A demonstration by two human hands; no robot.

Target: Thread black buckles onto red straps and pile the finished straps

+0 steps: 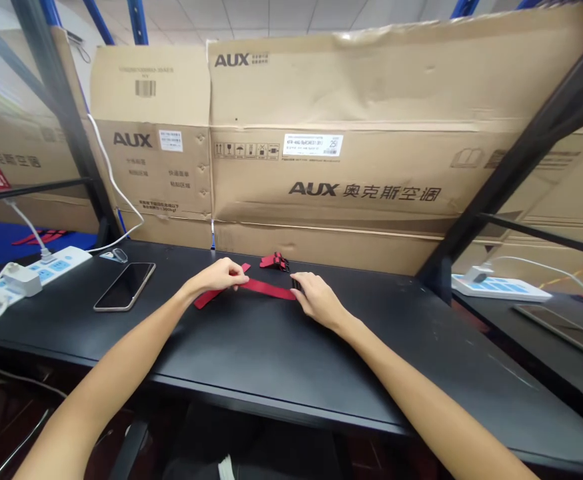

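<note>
A red strap (pixel 270 289) runs between my two hands just above the black table. My left hand (pixel 222 273) is closed in a pinch on it, and a loose red length slants down to the left beneath that hand. At the strap's right end, my right hand (pixel 317 300) has its fingers closed around a black piece that looks like a buckle (pixel 295 285), mostly covered by the fingers. Behind them, near the cardboard, lies a second red strap (pixel 273 261) bundled up with black fittings.
On the left of the table (pixel 251 353) lie a phone (pixel 125 287), a pair of glasses (pixel 120 255) and a white power strip (pixel 61 265) with cables. Cardboard panels (pixel 321 160) close off the back. Slanted black frame bars (pixel 511 160) stand on both sides.
</note>
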